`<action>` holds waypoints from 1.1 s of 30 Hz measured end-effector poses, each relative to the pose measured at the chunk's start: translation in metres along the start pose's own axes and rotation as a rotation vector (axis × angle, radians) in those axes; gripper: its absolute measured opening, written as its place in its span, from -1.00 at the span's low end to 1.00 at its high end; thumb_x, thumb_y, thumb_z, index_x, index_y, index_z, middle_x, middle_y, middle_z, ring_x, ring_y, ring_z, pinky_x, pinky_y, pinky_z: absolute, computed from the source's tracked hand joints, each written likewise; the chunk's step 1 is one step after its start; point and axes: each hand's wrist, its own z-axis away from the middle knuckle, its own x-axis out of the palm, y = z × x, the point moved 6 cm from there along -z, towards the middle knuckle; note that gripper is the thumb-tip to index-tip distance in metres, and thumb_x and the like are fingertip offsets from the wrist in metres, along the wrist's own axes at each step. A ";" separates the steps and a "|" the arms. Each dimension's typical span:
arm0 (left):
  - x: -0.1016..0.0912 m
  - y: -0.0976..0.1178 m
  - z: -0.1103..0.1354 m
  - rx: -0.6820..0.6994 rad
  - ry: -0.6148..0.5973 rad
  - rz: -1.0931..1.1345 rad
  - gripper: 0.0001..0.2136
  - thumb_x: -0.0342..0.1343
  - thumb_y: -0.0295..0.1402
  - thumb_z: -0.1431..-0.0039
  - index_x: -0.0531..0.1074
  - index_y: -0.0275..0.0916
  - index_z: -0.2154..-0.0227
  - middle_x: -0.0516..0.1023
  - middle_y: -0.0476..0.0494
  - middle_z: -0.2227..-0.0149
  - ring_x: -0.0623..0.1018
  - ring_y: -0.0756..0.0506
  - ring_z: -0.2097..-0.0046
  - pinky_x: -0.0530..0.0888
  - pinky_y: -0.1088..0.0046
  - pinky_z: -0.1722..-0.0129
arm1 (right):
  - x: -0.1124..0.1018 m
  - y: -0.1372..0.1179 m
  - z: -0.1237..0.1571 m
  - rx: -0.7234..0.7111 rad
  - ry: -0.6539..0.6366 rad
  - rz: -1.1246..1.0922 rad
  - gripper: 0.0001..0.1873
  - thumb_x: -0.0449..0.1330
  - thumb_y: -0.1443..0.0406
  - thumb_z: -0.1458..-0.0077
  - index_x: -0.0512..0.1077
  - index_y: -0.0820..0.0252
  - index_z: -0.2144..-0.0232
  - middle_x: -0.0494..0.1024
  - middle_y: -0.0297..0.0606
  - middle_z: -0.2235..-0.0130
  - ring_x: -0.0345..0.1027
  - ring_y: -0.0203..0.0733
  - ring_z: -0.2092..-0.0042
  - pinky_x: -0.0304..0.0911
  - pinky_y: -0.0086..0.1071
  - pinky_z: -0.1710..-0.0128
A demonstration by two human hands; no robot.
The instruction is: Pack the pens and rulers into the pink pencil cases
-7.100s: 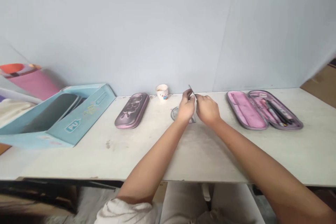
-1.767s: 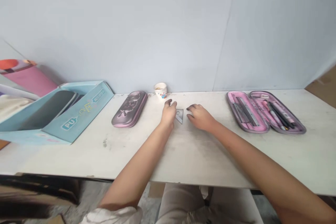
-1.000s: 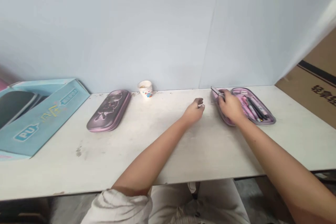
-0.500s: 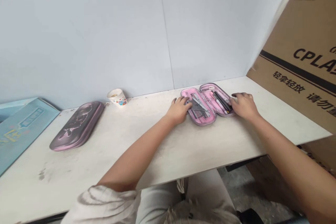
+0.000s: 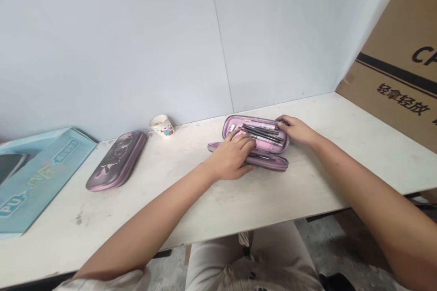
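A pink-lined zip pencil case [image 5: 269,163] stands spread apart on the white table, its two halves now one behind the other. Several dark pens [image 5: 262,132] and a small white eraser [image 5: 232,127] lie in the far half. My left hand [image 5: 232,157] grips the near half, fingers over its inner side and thumb below, and this half is tilted up. Most of its inside is hidden by the hand and the tilt. At the right end of the far half, my right hand [image 5: 295,129] holds the rim between thumb and fingers.
A closed dark pencil case [image 5: 118,159] with pink trim lies to the left. Beside it, near the wall, stands a paper cup [image 5: 162,126]. A light-blue box [image 5: 41,182] is at the far left, and a large cardboard box [image 5: 396,54] rises at the right.
The open pencil case has turned, from halves side by side to one behind the other. My left hand has tilted the near half upward, and my view has shifted slightly left.
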 end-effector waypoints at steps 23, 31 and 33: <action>-0.036 -0.100 0.023 -0.562 0.237 0.012 -0.53 -0.29 0.00 -0.21 0.31 -0.25 0.15 0.47 -0.18 0.23 0.47 -0.16 0.19 0.34 0.36 0.25 | 0.059 -0.082 0.027 -0.157 -0.226 -0.321 -0.60 0.14 0.11 -0.03 0.38 0.26 0.14 0.51 -0.16 0.14 0.38 -0.15 0.13 0.23 -0.26 0.09; -0.043 -0.109 0.060 -0.675 0.242 0.000 -0.54 -0.30 0.00 -0.21 0.31 -0.24 0.15 0.47 -0.18 0.24 0.47 -0.16 0.21 0.34 0.36 0.28 | 0.084 -0.109 0.025 -0.326 -0.215 0.051 -0.59 -0.20 0.20 -0.24 0.41 0.17 0.37 0.55 -0.29 0.40 0.41 -0.26 0.32 0.20 -0.38 0.27; -0.039 -0.106 0.054 -0.638 0.192 -0.033 -0.54 -0.30 0.00 -0.21 0.31 -0.23 0.14 0.46 -0.18 0.21 0.46 -0.16 0.18 0.34 0.37 0.27 | 0.073 -0.103 0.028 -0.420 -0.178 0.353 -0.62 -0.14 0.20 -0.22 0.42 0.20 0.39 0.55 -0.20 0.38 0.41 -0.19 0.32 0.17 -0.36 0.30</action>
